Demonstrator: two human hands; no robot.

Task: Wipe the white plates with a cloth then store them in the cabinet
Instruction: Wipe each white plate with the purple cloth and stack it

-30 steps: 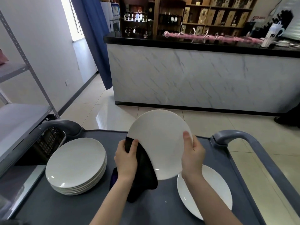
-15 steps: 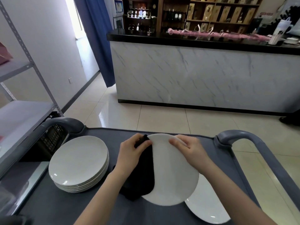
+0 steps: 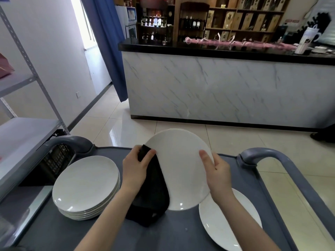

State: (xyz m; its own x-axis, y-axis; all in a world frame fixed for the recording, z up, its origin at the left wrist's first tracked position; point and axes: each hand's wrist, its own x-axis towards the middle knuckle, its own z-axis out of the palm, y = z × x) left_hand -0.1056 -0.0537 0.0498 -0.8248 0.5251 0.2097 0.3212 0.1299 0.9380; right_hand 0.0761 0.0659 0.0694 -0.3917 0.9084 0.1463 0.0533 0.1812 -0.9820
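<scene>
Marble counter [image 3: 217, 87] is filling the background beyond the grey cart [image 3: 181, 236], which is bearing a plate stack [image 3: 85, 183] at left and a lone plate [image 3: 228, 225] at right. Right hand [image 3: 216, 174] is gripping the raised white plate [image 3: 181, 165] by its edge; left hand [image 3: 135, 171] is pinching black cloth [image 3: 154, 189] against it.

A stack of plates [image 3: 85, 185] is sitting on the left side of the cart [image 3: 181, 238] and a lone plate [image 3: 230, 223] is lying flat on its right side. Between them a third plate [image 3: 183, 171] is tilting above the cart, with the left hand [image 3: 135, 169] gripping its left edge through a cloth [image 3: 154, 192] that is hanging down toward the cart, and the right hand [image 3: 217, 174] gripping its right edge. A shelving rack [image 3: 27, 134] is standing just left of the cart, and a bar [image 3: 217, 91] is standing across the floor beyond, with a curtain [image 3: 108, 51] hanging at its left end and bottle shelves [image 3: 235, 20] behind it.
</scene>
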